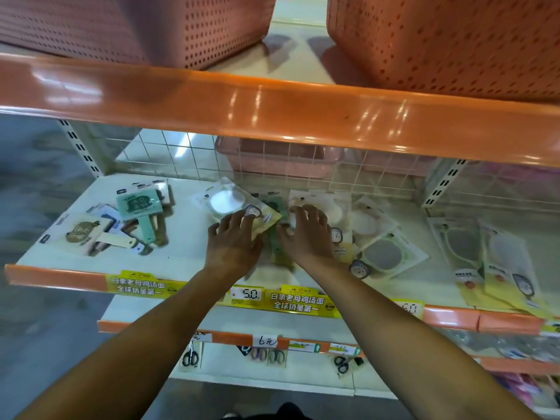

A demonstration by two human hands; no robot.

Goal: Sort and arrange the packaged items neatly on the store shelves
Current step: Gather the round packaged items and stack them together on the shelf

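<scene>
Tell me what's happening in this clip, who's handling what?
A person is tidying packaged mirrors on a white store shelf. The left hand rests on a clear packet with a round white mirror; the right hand presses on a neighbouring pile of packets. More packets lie scattered left and right. Pink baskets sit on the shelf above.

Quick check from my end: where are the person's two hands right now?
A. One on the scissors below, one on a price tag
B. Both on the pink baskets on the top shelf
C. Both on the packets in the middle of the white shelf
C: the left hand and right hand lie with spread fingers on the overlapping packets mid-shelf, below the pink baskets.
</scene>
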